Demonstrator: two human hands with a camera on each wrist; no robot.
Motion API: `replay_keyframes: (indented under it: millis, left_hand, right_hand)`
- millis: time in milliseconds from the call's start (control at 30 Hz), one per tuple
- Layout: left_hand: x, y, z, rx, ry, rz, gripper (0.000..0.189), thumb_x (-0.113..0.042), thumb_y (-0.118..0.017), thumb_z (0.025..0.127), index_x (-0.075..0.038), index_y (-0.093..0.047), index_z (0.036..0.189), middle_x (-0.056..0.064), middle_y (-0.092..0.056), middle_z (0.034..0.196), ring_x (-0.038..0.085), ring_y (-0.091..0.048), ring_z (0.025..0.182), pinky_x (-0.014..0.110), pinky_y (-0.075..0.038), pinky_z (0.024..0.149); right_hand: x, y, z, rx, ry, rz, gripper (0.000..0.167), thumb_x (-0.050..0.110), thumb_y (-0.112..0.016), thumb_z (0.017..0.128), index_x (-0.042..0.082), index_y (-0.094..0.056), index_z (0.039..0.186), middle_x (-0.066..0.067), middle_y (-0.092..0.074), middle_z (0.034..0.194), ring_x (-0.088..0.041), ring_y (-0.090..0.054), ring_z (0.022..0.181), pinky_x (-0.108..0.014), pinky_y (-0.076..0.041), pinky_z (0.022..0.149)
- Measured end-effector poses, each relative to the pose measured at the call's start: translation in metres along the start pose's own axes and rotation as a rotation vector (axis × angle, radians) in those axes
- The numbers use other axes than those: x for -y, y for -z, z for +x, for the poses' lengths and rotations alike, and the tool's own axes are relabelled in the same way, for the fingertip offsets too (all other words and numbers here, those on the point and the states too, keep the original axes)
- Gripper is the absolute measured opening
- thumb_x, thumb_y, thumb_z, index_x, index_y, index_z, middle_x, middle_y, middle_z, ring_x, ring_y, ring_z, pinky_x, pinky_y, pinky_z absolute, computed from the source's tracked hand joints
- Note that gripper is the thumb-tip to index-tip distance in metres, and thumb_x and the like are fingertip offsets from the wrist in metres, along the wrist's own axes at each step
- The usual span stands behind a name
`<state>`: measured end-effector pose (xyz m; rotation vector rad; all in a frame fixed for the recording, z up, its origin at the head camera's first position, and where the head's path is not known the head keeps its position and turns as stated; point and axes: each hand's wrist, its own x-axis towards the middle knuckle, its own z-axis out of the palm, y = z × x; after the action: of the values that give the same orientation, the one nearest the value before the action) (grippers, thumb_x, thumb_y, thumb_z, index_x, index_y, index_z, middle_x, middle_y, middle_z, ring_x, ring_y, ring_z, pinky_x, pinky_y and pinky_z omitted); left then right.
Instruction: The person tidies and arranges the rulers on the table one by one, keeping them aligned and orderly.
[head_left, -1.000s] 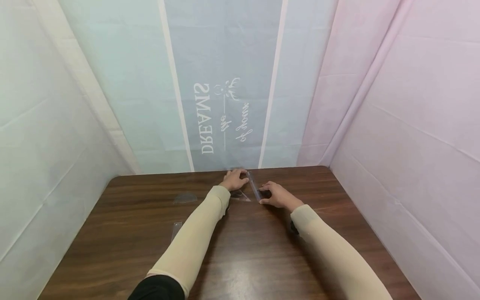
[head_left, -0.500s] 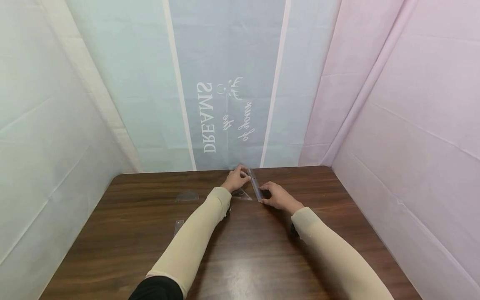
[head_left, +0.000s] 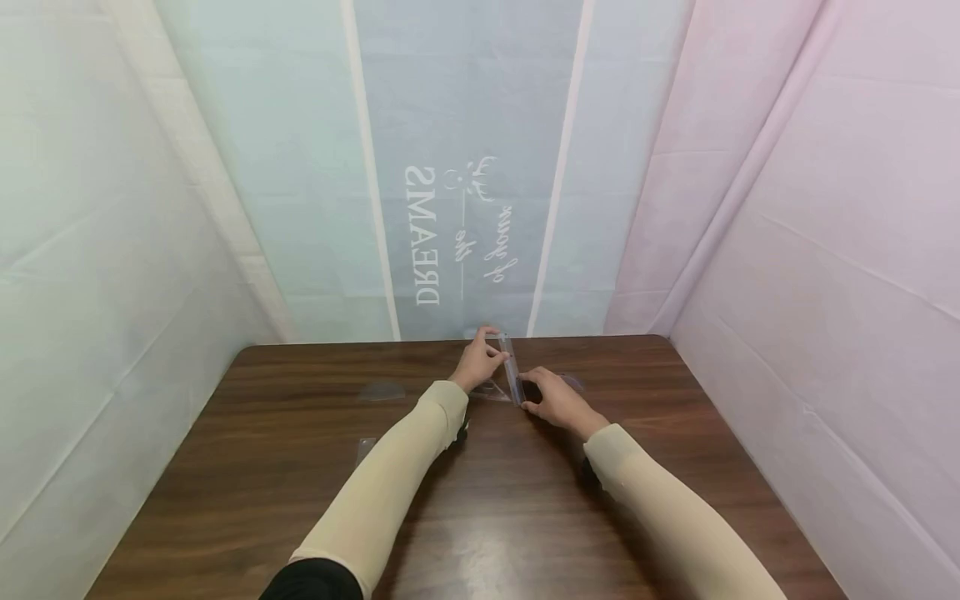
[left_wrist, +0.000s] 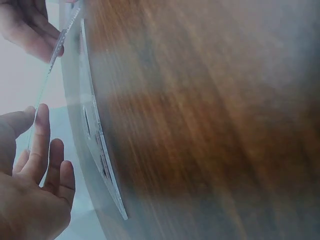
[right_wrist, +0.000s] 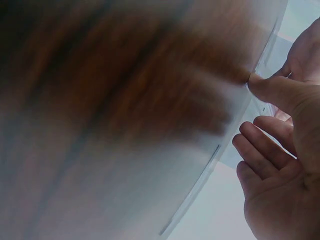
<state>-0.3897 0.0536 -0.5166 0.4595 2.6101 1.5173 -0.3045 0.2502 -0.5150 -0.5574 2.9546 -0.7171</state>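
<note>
Both hands hold a clear ruler (head_left: pixel 512 368) above the table's far part. My left hand (head_left: pixel 478 364) pinches its far end between thumb and index finger, the other fingers loose in the left wrist view. At the near end, my right hand (head_left: pixel 560 402) pinches the ruler between thumb and fingers. Seen from the left wrist, the ruler (left_wrist: pixel 50 67) slants edge-on between the two hands, off the table. Under it lies a clear set square (left_wrist: pixel 102 145), partly hidden by my left hand in the head view.
A clear protractor (head_left: pixel 382 391) lies left of the left hand. Nearer, a clear rectangular strip (head_left: pixel 365 449) is partly covered by the left sleeve. A faint curved clear piece (head_left: pixel 572 382) shows behind the right hand. Cloth hangs along the brown table's (head_left: pixel 480 517) far edge.
My left hand has risen slightly with the ruler's far end, and the ruler stands more upright in view. The right hand keeps its grip. The head view has shifted a little.
</note>
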Motion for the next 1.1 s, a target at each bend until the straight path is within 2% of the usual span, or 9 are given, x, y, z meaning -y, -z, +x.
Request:
replay_keyframes:
  millis: [300,633,933,1100]
  left_hand:
    - [0.008,0.014,-0.012,-0.012,0.009,-0.043,0.056,-0.022,-0.069,0.108,-0.009,-0.044,0.156,0.015,-0.076,0.113,0.028,-0.073,0.094,0.042,-0.058,0.079]
    - [0.017,0.033,-0.032,0.005,-0.017,-0.059,0.053,-0.024,-0.071,0.107,-0.014,-0.046,0.152,0.013,-0.077,0.110,0.026,-0.073,0.096,0.038,-0.056,0.081]
    - [0.021,0.052,-0.053,0.045,-0.045,-0.083,0.056,-0.023,-0.072,0.106,-0.013,-0.046,0.154,0.010,-0.078,0.106,0.030,-0.073,0.089,0.035,-0.054,0.074]
    - [0.024,0.062,-0.066,0.062,-0.080,-0.094,0.058,-0.020,-0.072,0.106,-0.009,-0.047,0.157,0.009,-0.078,0.104,0.025,-0.072,0.092,0.033,-0.051,0.077]
  right_hand:
    - [0.014,-0.006,-0.003,-0.006,0.047,0.018,0.067,0.020,-0.086,0.095,0.000,-0.056,0.152,-0.017,-0.063,0.139,-0.034,-0.062,0.131,-0.055,-0.051,0.110]
    - [0.038,-0.011,-0.010,-0.009,0.060,0.046,0.069,0.023,-0.086,0.095,-0.002,-0.057,0.152,-0.017,-0.064,0.140,-0.034,-0.063,0.130,-0.055,-0.052,0.108]
    - [0.057,-0.015,-0.019,-0.003,0.091,0.078,0.068,0.027,-0.087,0.094,0.000,-0.059,0.150,-0.014,-0.066,0.131,-0.033,-0.066,0.122,-0.055,-0.055,0.103]
    - [0.067,-0.017,-0.023,0.002,0.118,0.063,0.068,0.028,-0.087,0.094,0.001,-0.060,0.150,-0.016,-0.065,0.140,-0.035,-0.063,0.130,-0.056,-0.052,0.107]
